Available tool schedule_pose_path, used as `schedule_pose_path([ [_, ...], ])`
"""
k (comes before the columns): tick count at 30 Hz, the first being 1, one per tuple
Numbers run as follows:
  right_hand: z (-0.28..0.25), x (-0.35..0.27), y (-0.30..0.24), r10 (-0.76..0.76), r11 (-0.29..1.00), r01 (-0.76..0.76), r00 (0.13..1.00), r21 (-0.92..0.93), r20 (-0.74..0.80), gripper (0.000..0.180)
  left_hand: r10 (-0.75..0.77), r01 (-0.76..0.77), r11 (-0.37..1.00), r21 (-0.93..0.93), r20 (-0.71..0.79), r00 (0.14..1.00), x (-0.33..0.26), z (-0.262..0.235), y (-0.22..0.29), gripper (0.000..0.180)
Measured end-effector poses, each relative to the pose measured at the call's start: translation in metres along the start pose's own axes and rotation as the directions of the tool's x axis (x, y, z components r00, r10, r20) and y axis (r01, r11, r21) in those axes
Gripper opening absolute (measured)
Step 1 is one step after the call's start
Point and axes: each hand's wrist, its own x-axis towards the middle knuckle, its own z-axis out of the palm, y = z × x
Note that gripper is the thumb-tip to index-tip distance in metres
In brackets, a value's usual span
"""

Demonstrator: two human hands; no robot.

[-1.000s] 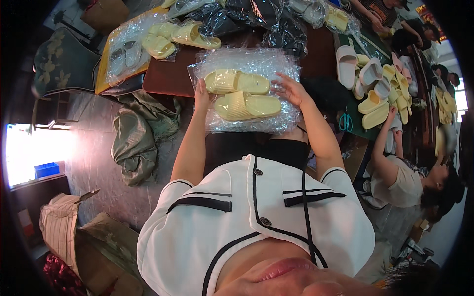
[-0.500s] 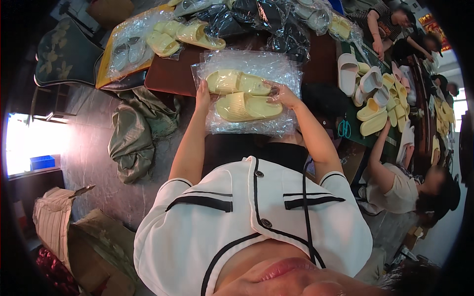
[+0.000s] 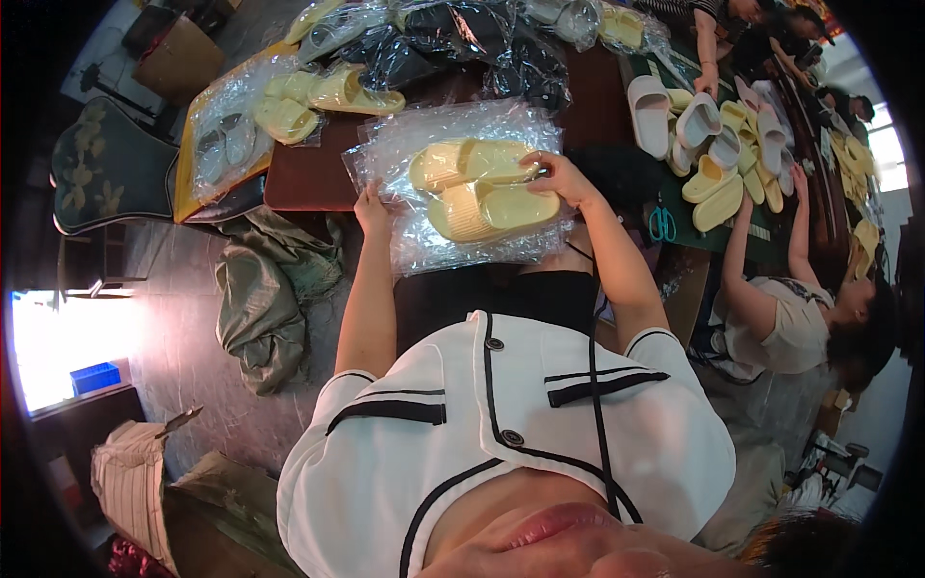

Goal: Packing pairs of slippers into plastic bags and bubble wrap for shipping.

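A pair of pale yellow slippers point(image 3: 467, 212) lies side by side on a stack of clear plastic bags point(image 3: 414, 252) in front of me. Their ribbed straps are toward the left. Whether they lie inside the top bag or on it, I cannot tell. My left hand point(image 3: 373, 207) pinches the left edge of a bag, fingers closed. At the right end of the slippers, my right hand point(image 3: 567, 183) grips the far slipper, its thumb and fingertips against it.
Bagged yellow slippers point(image 3: 356, 91) and grey slippers point(image 3: 224, 144) lie at the far left. Bagged black slippers point(image 3: 462, 34) pile up behind the stack. To the right, teal scissors point(image 3: 662, 220) rest near loose slippers point(image 3: 718, 188), where co-workers' hands reach in. A cloth sack point(image 3: 260, 308) lies on the floor.
The slippers have shifted slightly right on the bags. My left hand has moved down and left to the bag's edge; my right hand stays at the slippers' right end. The view has turned slightly.
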Motion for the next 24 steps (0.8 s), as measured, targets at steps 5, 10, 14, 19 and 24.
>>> schedule_pose_path([
  [5,-0.028,-0.043,0.000,-0.044,0.998,0.050,0.988,0.036,-0.150,0.044,0.025,-0.024,1.000,0.005,-0.044,0.999,0.007,-0.015,-0.006,0.033],
  [10,-0.075,-0.108,0.013,-0.120,0.989,0.146,0.904,0.032,-0.409,0.041,-0.014,0.012,0.999,-0.042,-0.048,0.999,0.019,-0.016,-0.011,0.030],
  [14,-0.107,-0.150,0.023,-0.176,0.960,0.272,0.756,0.059,-0.631,0.040,-0.028,0.027,0.999,-0.031,-0.019,0.999,0.018,-0.015,-0.009,0.035],
  [19,-0.140,-0.150,-0.003,-0.190,0.848,0.524,0.432,0.075,-0.882,0.039,0.078,-0.076,0.992,0.097,-0.019,0.997,0.011,-0.021,-0.001,0.046],
  [24,-0.205,-0.130,-0.029,-0.163,0.704,0.710,0.166,0.003,-0.973,0.036,-0.008,-0.018,0.990,0.141,0.179,0.984,-0.002,-0.012,0.026,0.075],
])
